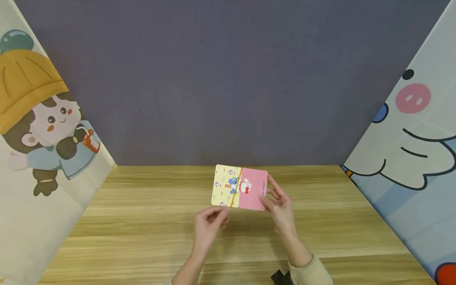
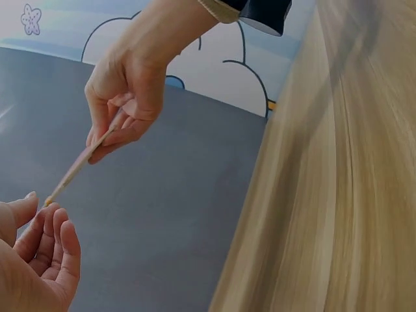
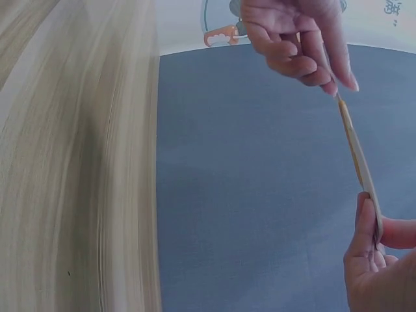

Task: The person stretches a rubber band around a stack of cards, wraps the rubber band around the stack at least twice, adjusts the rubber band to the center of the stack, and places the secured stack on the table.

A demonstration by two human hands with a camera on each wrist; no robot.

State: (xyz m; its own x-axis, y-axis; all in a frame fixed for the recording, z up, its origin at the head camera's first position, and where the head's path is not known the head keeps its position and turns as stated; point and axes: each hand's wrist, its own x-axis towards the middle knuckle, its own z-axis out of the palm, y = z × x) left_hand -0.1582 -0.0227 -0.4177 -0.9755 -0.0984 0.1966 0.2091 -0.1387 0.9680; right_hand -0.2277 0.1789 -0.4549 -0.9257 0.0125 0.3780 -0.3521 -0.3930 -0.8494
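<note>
A small notebook (image 1: pixel 253 180), pink on the right and yellow-patterned on the left, with cartoon animals, is held up above the table. My right hand (image 1: pixel 283 211) grips its right edge, thumb on the front face and fingers behind. A thin yellow elastic band (image 1: pixel 236 188) crosses the notebook at a slant. At the band's lower end, just under the notebook's bottom edge, my left hand (image 1: pixel 208 225) pinches it between thumb and index finger. Both wrist views show the notebook (image 2: pixel 77 166) nearly edge-on; in the right wrist view the band (image 3: pixel 351 140) runs along it.
Beneath both hands lies a wood-grain table (image 1: pixel 142 229). A dark grey panel (image 1: pixel 228 79) rises at its back edge. Cartoon-printed walls flank the table, the left panel (image 1: pixel 82 206) and the right panel (image 1: pixel 384 190). Near the right sleeve is a black object (image 1: pixel 281 277).
</note>
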